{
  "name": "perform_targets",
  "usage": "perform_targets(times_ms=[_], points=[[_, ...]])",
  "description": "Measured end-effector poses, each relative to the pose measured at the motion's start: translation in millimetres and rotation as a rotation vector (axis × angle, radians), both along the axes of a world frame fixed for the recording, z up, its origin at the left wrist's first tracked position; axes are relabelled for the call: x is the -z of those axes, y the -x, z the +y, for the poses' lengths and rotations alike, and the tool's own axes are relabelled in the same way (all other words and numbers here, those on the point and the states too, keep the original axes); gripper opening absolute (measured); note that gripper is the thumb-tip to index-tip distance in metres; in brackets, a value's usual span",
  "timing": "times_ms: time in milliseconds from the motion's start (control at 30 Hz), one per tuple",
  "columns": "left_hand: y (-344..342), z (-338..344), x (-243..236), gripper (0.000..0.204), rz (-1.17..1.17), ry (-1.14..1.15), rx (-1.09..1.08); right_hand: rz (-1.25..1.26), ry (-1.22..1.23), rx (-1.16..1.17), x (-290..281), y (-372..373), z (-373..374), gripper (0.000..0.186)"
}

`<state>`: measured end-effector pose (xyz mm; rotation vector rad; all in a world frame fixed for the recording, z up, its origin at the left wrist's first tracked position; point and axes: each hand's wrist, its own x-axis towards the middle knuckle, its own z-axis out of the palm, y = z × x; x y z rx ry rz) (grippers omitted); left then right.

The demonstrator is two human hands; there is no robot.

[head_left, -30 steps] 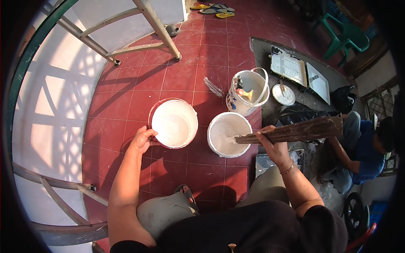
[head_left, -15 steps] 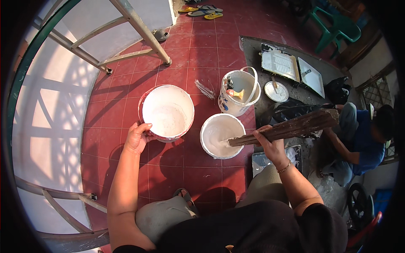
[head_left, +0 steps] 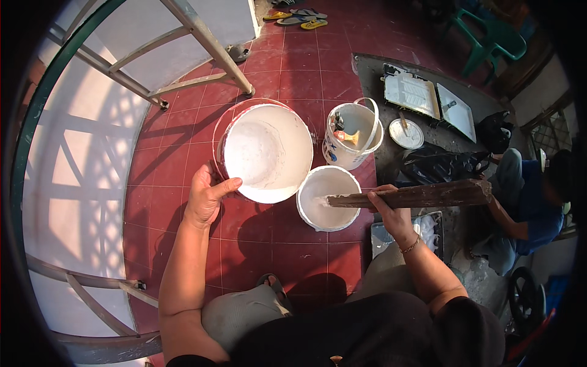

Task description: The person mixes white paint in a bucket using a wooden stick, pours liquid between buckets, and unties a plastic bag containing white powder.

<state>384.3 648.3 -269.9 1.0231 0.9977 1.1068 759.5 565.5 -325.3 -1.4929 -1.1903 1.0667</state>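
My left hand grips the near left rim of a large white paint bucket, thumb over the edge. This bucket is raised and tipped toward the right; a pale coating lines its inside. A smaller white bucket stands on the tiles just right of it, with whitish paint in it. My right hand is wrapped round a long dark wooden stick. The stick's narrow, paint-coated end reaches into the smaller bucket. Behind that stands a white pail with a handle, holding a paintbrush.
A metal ladder stands at the far left by a white wall. Paint trays and a paint-smeared lid lie at the back right. Another tray is by my right knee. A person in blue sits at the right.
My left hand has lifted the large bucket and tipped it toward the smaller one. The stick in my right hand has swung to nearly level.
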Motion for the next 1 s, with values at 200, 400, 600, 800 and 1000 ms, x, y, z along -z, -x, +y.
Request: perform_targets(times_ms=[200, 400, 600, 800, 1000], points=[[-11.6, -7.2, -22.2, 0.040, 0.034, -0.136, 0.002, 0.080, -0.023, 0.027, 8.4, 3.0, 0.6, 0.018], [-12.9, -14.6, -47.0, 0.043, 0.178, -0.182, 0.064, 0.022, -0.062, 0.067, 12.1, -5.2, 4.1, 0.019], [-33.2, -28.6, -86.1, 0.042, 0.190, -0.262, 0.089, 0.043, -0.073, 0.125, 15.5, -8.6, 5.1, 0.020], [-39.3, -34.7, -93.4, 0.041, 0.220, -0.379, 0.090, 0.052, -0.065, 0.155, 17.0, -11.9, 6.9, 0.021], [-50.6, -25.4, -95.9, 0.039, 0.139, -0.392, 0.019, 0.082, -0.060, 0.124, 22.5, -15.1, 9.8, 0.020]])
